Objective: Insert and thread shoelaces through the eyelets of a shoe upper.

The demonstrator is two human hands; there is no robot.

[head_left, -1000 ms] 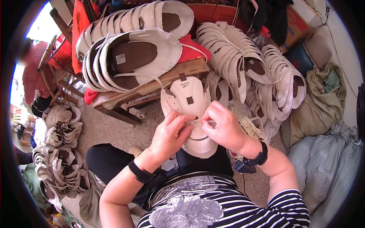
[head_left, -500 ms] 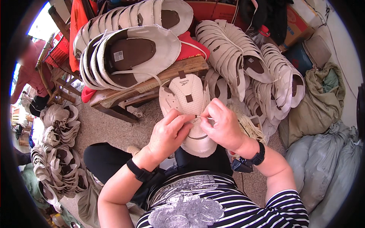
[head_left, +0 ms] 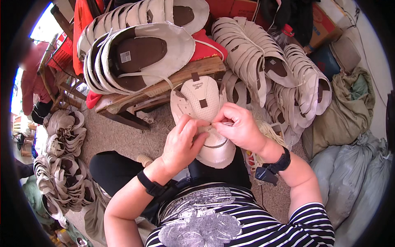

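A cream shoe upper (head_left: 216, 154) lies across my lap with its toe towards me, its mesh tongue (head_left: 200, 94) pointing away to the bench. My left hand (head_left: 181, 142) is closed in a pinch on the upper at the base of the tongue. From the other side my right hand (head_left: 242, 128) pinches a thin pale shoelace, mostly covered by the fingers. The fingertips of both hands meet over the lacing area and hide the lace holes there.
Beyond the upper, a wooden bench (head_left: 185, 76) bears nested cream uppers (head_left: 181, 51). More stacked uppers (head_left: 242, 53) stand at the right, near an olive sack (head_left: 341, 111) and grey sacks (head_left: 349, 177). Bundled uppers (head_left: 68, 177) are on the left. A person (head_left: 35, 78) is at far left.
My right fingers have come left against my left fingertips. The lace end seen earlier between them is now largely hidden. The left hand keeps its pinch in about the same place.
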